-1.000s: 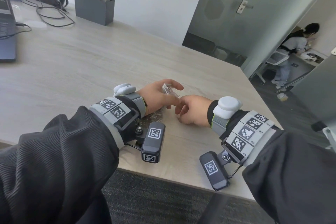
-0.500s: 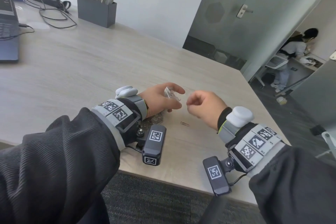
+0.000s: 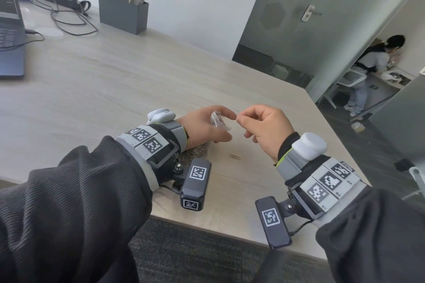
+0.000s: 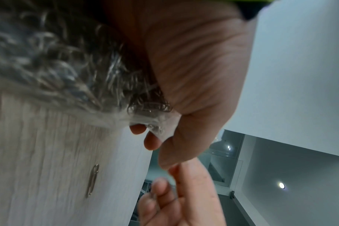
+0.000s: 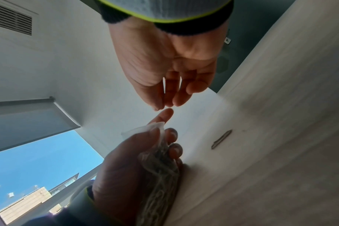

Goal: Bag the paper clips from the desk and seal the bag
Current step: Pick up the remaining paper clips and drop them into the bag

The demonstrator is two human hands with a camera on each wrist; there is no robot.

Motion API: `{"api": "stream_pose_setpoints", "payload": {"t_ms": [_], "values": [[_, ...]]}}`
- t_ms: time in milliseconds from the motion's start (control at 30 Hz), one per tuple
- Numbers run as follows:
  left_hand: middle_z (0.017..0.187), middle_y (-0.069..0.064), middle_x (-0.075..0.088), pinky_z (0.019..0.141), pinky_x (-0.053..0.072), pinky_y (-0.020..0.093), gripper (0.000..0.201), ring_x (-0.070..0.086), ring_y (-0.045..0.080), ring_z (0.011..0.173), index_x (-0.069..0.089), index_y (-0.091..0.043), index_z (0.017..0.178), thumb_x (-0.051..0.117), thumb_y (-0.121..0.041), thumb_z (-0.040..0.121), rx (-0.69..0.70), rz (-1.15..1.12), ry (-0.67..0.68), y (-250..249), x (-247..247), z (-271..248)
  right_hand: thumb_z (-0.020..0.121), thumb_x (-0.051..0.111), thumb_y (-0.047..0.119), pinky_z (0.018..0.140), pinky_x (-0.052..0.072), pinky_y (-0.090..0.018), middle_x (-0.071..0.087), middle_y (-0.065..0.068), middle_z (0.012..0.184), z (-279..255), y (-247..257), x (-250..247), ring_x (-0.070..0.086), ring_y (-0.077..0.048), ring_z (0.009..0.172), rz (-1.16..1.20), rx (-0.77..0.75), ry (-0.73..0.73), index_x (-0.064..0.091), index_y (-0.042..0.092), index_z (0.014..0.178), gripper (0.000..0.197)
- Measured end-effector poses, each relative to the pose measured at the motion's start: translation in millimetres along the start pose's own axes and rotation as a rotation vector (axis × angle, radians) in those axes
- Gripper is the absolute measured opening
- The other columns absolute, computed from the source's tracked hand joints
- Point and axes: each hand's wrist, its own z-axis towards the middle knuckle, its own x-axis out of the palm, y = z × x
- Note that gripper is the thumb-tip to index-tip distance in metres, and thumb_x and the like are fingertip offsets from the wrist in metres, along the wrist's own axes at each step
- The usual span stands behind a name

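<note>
From the head cam, my left hand (image 3: 204,126) grips the clear bag (image 3: 217,120) of paper clips, mouth up, resting on the desk (image 3: 115,89); my right hand (image 3: 264,128) pinches thumb to forefinger just beside it, can't tell if there's a clip in there. Left wrist cam: one loose paper clip (image 4: 92,180) lies on the desk. Right wrist cam: right fingertips (image 5: 176,100) bunched together just above the bag's mouth.

No readable text anywhere; the wrist bands (image 3: 147,139) carry only coded markers.
</note>
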Motion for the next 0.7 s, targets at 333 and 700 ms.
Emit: {"api": "stream_pose_setpoints", "payload": {"t_ms": [333,700], "values": [[0.097,0.013,0.069,0.097,0.055,0.059,0.05,0.068,0.021,0.08,0.07,-0.047,0.107,0.08,-0.043,0.058,-0.001,-0.069,0.01,5,1,3,0.072,0.08,0.03,0.05,0.041,-0.022,0.059,0.007,0.057,-8,-16,-3,0.055,-0.014,0.054,-0.349,0.265,0.379,0.069,0.02,0.079,0.016],[0.089,0.007,0.067,0.096,0.054,0.057,0.049,0.065,0.021,0.078,0.07,-0.047,0.104,0.081,-0.041,0.057,0.003,-0.084,0.024,7,1,5,0.075,0.068,0.022,0.062,0.044,-0.027,0.063,0.002,0.071,-9,-13,5,0.057,-0.017,0.067,-0.537,0.187,0.516,0.063,0.023,0.071,0.007]]}}
